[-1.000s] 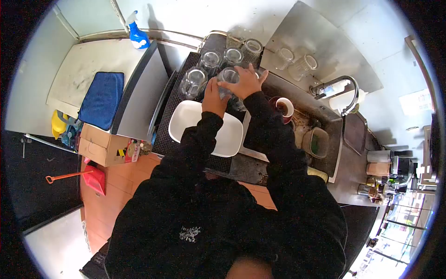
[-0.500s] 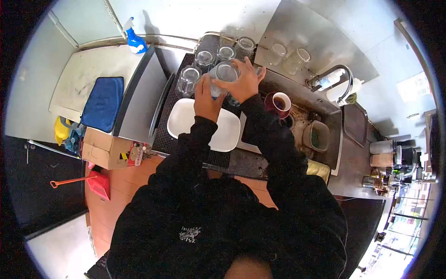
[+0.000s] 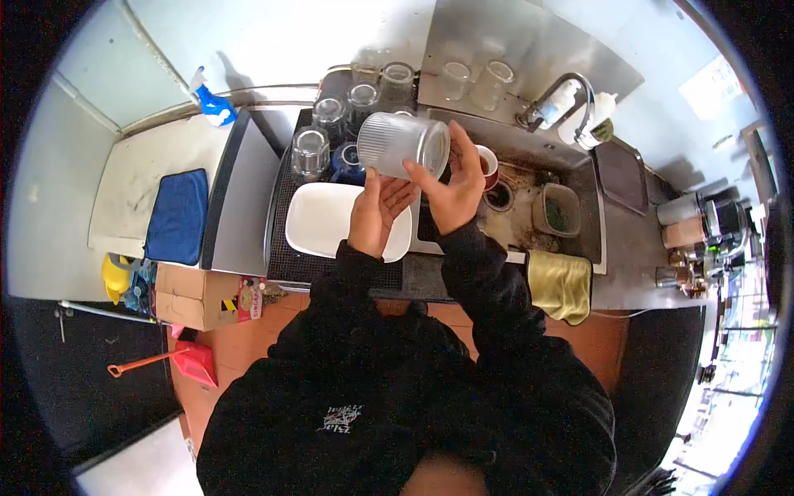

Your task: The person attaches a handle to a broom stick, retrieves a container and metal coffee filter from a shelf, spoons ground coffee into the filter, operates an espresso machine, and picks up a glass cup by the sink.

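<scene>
A clear ribbed glass (image 3: 395, 142) is tilted on its side above the drying mat. My right hand (image 3: 457, 192) grips it at the smooth end, thumb and fingers on either side. Just beneath the glass, my left hand (image 3: 376, 219) is palm up with its fingers extended; whether its thumb touches the glass I cannot tell. Below my hands a white rectangular dish (image 3: 314, 219) sits on the black mat (image 3: 285, 258). Behind it are several upturned glasses (image 3: 311, 153) and a blue cup (image 3: 347, 169), partly hidden.
At the right is a metal sink (image 3: 589, 198) holding a square container (image 3: 556, 208). A red cup (image 3: 490, 168) is partly behind my right hand. The faucet (image 3: 589, 103) arches over the sink. Two glasses (image 3: 494, 85) stand on the back ledge. A yellow cloth (image 3: 561, 285) drapes over the front edge.
The glass has been turned from upside down onto its side, near the other glasses. My left hand has dropped from its side to palm up underneath. The view has shifted.
</scene>
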